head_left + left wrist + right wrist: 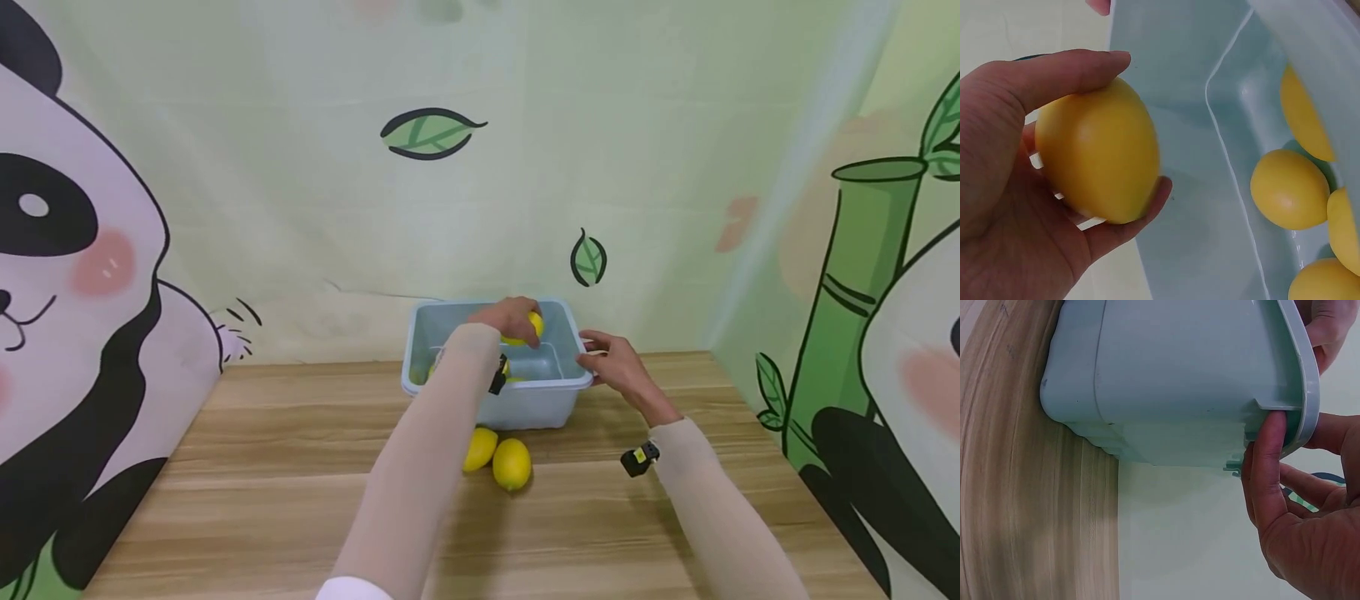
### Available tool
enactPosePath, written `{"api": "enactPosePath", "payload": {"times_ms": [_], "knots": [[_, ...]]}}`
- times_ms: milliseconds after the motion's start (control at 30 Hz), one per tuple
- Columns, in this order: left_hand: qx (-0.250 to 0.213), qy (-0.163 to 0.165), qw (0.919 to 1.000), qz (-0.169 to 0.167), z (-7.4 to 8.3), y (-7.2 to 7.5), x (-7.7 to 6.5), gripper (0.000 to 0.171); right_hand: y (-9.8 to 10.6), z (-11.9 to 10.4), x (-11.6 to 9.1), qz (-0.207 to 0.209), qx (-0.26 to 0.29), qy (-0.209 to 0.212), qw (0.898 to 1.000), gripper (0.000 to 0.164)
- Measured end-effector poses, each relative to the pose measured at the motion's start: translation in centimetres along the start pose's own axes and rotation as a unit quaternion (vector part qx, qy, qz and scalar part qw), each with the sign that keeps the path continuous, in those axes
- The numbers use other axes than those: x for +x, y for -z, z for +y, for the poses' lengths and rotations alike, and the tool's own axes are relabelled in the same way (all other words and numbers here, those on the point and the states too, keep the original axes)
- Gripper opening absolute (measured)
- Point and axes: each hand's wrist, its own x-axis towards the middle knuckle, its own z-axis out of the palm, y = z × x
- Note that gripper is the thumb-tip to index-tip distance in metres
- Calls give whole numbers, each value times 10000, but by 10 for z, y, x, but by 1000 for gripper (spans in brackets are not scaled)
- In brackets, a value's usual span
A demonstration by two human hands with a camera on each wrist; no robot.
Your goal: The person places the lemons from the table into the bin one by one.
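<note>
My left hand (512, 318) grips a yellow lemon (1100, 150) over the light blue plastic bin (536, 407), thumb on one side and fingers around the other. Several more lemons lie on the bin's floor, one of them a lemon (1290, 189) near the wall in the left wrist view. At the bin's right end, my right hand (618, 367) holds the rim, with fingers (1267, 469) under the lip outside and the thumb over the edge. Two lemons rest on the table in front of the bin, a nearer lemon (512, 464) and another lemon (481, 448) partly behind the left sleeve.
The bin stands on a wood-grain table (300, 483) close to its back edge. Behind it hangs a pale green backdrop (315, 183) printed with pandas, leaves and bamboo. Small black cameras are strapped at both wrists, such as the right camera (639, 458).
</note>
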Motion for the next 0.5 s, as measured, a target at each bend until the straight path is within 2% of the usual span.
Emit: {"api": "enactPosePath", "payload": {"times_ms": [233,500], "knots": [[31,-563,9977,378,3,-3,2,54,-1,0,-1,18,28,114,9999,57],[54,-604,9970,475,5,2,-7,47,-1,0,-2,12,24,154,9999,58]]}}
